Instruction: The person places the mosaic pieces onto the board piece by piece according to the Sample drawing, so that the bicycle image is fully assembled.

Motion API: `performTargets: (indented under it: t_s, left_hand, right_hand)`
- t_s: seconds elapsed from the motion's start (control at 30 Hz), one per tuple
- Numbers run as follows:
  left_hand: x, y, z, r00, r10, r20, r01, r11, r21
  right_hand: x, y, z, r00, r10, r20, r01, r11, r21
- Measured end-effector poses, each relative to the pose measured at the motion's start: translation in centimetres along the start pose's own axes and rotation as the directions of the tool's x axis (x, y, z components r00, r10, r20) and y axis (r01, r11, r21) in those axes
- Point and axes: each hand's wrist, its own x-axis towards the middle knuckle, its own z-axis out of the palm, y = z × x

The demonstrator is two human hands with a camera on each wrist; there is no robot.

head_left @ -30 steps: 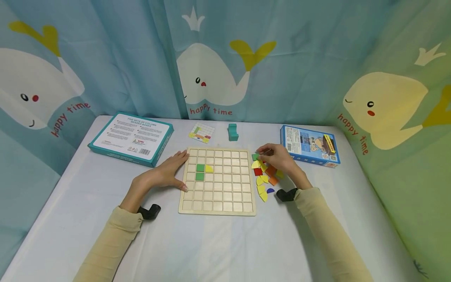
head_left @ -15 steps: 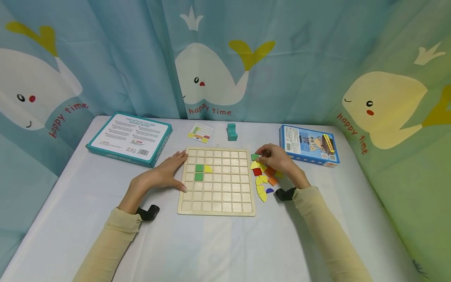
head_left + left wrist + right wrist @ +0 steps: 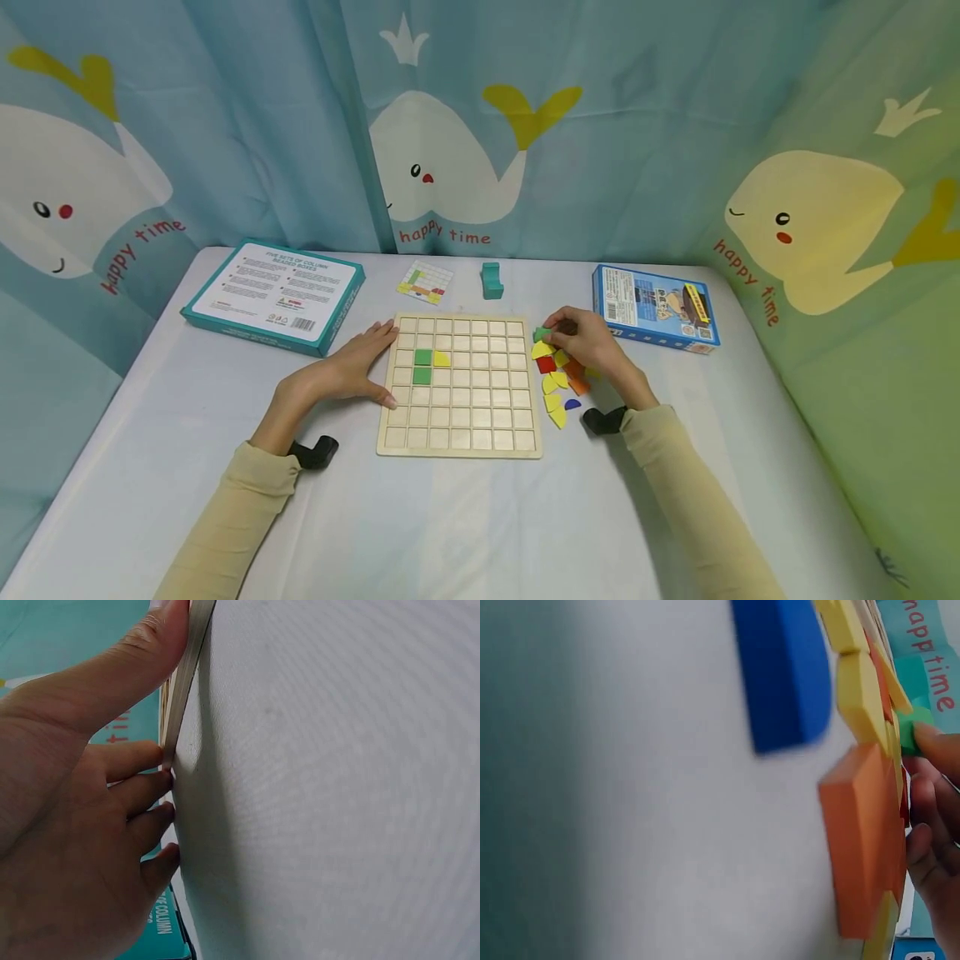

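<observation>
My left hand (image 3: pixel 347 363) rests at the left side of the gridded wooden board (image 3: pixel 459 447), thumb and fingertips touching its rim, fingers mostly straight. In the left wrist view the thumb (image 3: pixel 127 664) lies against the board's edge (image 3: pixel 182 690). Two green square tiles (image 3: pixel 422 376) and one yellow quarter-circle tile (image 3: pixel 442 359) sit in board cells. Beyond the board's right edge, my right hand (image 3: pixel 588 342) pinches a green tile (image 3: pixel 541 334) at the top of a loose pile. The right wrist view shows the thumb on that green tile (image 3: pixel 913 729); the fingers partly hide it.
Yellow tiles (image 3: pixel 557 415), a red tile (image 3: pixel 546 364), orange tiles (image 3: pixel 578 385) and a blue half-round tile (image 3: pixel 573 404) lie right of the board. Behind stand a pattern card (image 3: pixel 425 282), a teal block (image 3: pixel 492 282), a teal box (image 3: pixel 273 296) and a blue box (image 3: pixel 656 308).
The green tile under my right fingers has tilted a little from lying flat. The left hand stays on the board's edge, and the head view has shifted slightly.
</observation>
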Motion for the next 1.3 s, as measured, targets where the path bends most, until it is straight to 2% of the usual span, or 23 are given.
performTargets:
  t_s: [0.27, 0.47, 0.6, 0.83, 1.3]
  left_hand:
    - [0.0, 0.1, 0.0, 1.0, 0.007, -0.003, -0.007, 1.0, -0.003]
    - [-0.1, 0.0, 0.0, 1.0, 0.004, -0.003, -0.004, 1.0, 0.0]
    - [0.0, 0.0, 0.0, 1.0, 0.005, -0.003, -0.005, 1.0, 0.001]
    - [0.0, 0.0, -0.1, 1.0, 0.003, 0.003, -0.003, 1.0, 0.003]
    - [0.1, -0.2, 0.0, 1.0, 0.003, 0.004, -0.003, 1.0, 0.008]
  right_hand:
    - [-1.3, -0.6, 0.3, 0.989, -0.024, -0.147, 0.037, 0.995, 0.09]
    - [-1.8, -1.7, 1.0, 0.981, -0.07, -0.181, 0.099, 0.982, 0.16]
    - [-1.9, -2.3, 1.6, 0.975, -0.11, -0.193, 0.154, 0.961, 0.23]
    - [-1.9, -3.5, 2.6, 0.978, -0.112, -0.175, 0.165, 0.931, 0.327]
    - [-1.5, -5.9, 4.6, 0.978, -0.183, -0.104, 0.21, 0.889, 0.407]
